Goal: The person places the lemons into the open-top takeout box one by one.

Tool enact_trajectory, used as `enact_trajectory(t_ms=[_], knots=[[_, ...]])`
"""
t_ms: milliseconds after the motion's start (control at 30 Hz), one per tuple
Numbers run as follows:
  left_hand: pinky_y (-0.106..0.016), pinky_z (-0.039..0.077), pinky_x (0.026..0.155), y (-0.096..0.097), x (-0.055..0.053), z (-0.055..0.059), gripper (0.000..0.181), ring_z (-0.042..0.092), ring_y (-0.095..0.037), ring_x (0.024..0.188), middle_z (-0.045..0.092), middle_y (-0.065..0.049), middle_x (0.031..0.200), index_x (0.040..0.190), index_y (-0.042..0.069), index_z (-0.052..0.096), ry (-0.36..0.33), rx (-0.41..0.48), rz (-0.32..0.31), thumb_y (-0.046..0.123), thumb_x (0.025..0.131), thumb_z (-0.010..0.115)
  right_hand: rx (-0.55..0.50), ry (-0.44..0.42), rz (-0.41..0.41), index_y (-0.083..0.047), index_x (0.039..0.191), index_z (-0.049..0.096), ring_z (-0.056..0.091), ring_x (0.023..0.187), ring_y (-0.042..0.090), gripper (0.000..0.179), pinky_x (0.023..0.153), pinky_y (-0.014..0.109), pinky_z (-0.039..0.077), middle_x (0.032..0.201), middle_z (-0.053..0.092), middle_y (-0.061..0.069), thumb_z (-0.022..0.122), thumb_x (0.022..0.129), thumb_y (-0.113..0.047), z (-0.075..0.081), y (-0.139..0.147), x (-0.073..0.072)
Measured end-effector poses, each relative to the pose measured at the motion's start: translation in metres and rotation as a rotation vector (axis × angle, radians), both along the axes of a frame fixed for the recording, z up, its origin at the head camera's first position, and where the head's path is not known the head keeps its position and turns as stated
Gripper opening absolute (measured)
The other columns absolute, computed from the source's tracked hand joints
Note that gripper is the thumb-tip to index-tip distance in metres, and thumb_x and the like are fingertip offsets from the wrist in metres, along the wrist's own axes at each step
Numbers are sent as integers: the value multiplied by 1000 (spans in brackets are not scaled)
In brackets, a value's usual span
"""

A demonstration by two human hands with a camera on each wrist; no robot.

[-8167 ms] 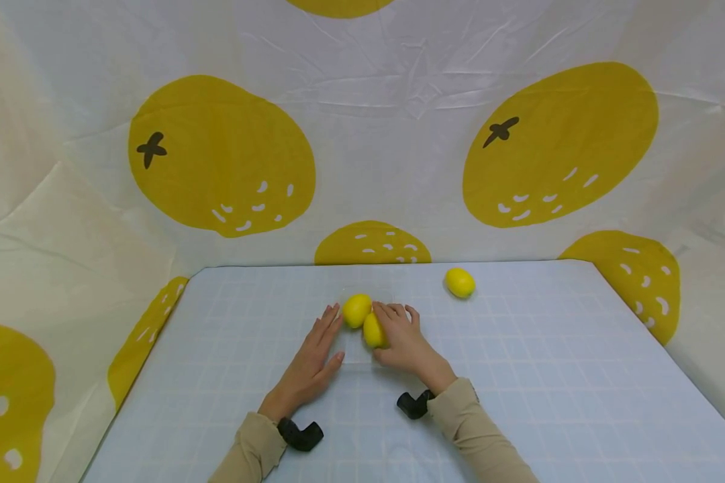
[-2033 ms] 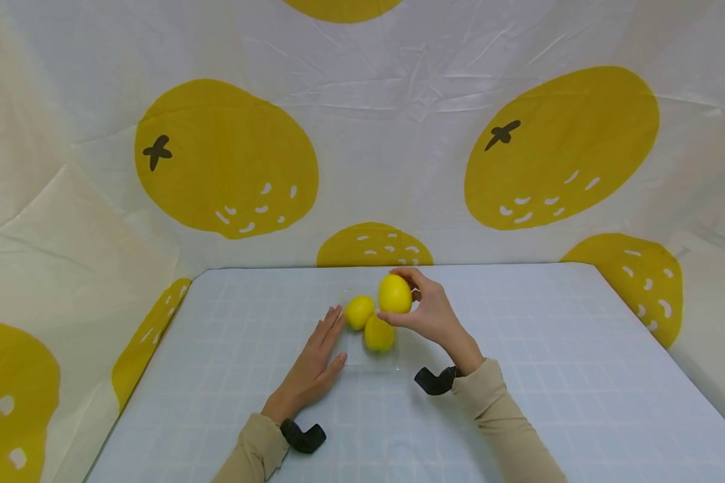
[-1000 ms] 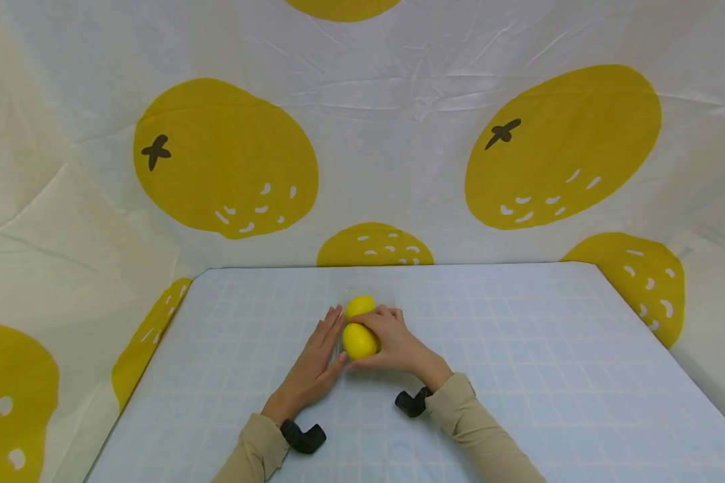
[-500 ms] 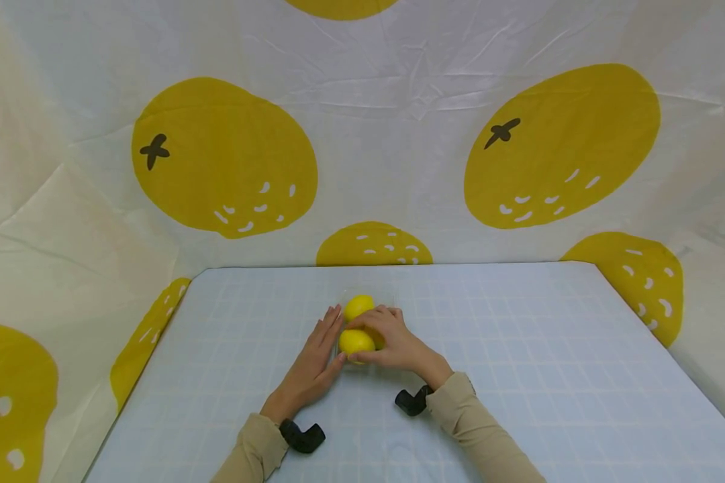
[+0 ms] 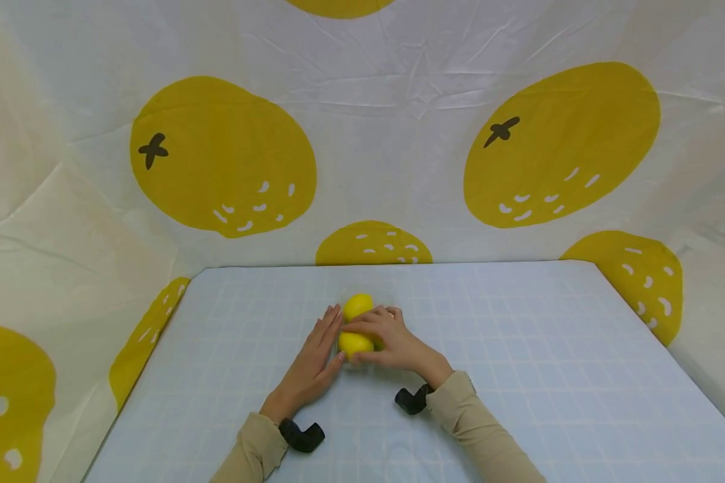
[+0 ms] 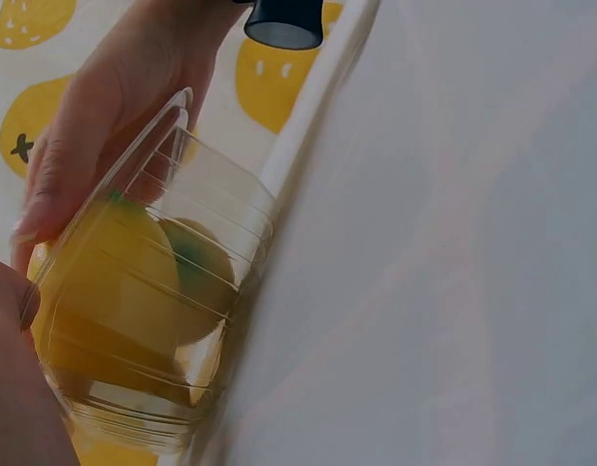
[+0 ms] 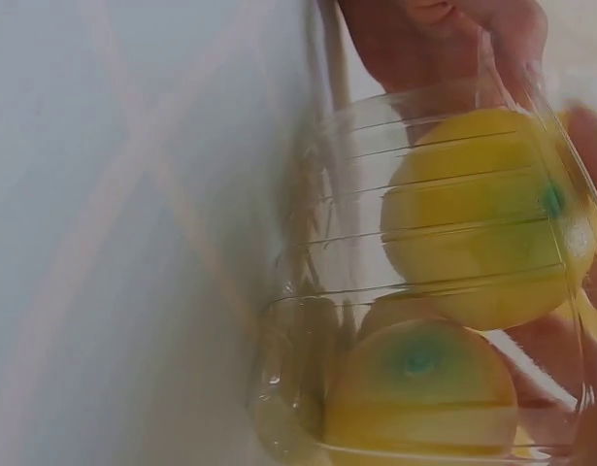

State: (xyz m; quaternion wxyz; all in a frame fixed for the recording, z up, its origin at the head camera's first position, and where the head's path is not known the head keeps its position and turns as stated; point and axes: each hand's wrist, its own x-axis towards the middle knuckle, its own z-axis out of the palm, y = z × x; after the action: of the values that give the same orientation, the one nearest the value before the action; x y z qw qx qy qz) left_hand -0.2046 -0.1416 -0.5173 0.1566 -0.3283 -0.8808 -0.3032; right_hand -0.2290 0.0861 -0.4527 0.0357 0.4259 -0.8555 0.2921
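Observation:
A clear plastic container [image 5: 384, 295] stands mid-table with yellow lemons in it. The far lemon [image 5: 358, 306] shows beyond my right fingers. My right hand [image 5: 393, 341] holds the near lemon [image 5: 355, 344] at the container's near left part, thumb on the near side and fingers over its top. A third lemon is mostly hidden under that hand. My left hand [image 5: 311, 365] lies with straight fingers along the container's left side. Through the ribbed container wall [image 6: 230, 189] in the left wrist view, lemons [image 6: 114, 282] show green tips. The right wrist view shows lemons [image 7: 473, 223] behind the wall too.
A pale blue checked cloth [image 5: 519, 376] covers the table. Behind it hangs a white cloth backdrop [image 5: 393, 161] printed with big yellow fruits. Dark wrist cameras [image 5: 302, 436] sit on both wrists, close above the table.
The lemon from the table's back right was picked up by my right hand, carried over the container and lowered into its near left part. My left hand has stayed at the container's side.

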Motion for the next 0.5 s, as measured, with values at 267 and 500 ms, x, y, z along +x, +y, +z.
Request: enact_trajectory(t_ms=[267,500], knots=[[-56,15,119,0,-1,0,66,11,-29,152,17,-14,164,157,3,21,8,17,-13,29,102,47,34,-2,-30,-18,135,62,46,122,24,52,101,53,26,134,62,-2,71,90,-41,2,-1,1],[-51,12,121,0,-1,0,67,10,-27,152,12,-8,166,158,5,19,-9,6,-4,32,103,45,68,75,-30,-15,133,65,48,119,25,41,102,56,26,133,63,1,59,98,-36,-1,-4,2]])
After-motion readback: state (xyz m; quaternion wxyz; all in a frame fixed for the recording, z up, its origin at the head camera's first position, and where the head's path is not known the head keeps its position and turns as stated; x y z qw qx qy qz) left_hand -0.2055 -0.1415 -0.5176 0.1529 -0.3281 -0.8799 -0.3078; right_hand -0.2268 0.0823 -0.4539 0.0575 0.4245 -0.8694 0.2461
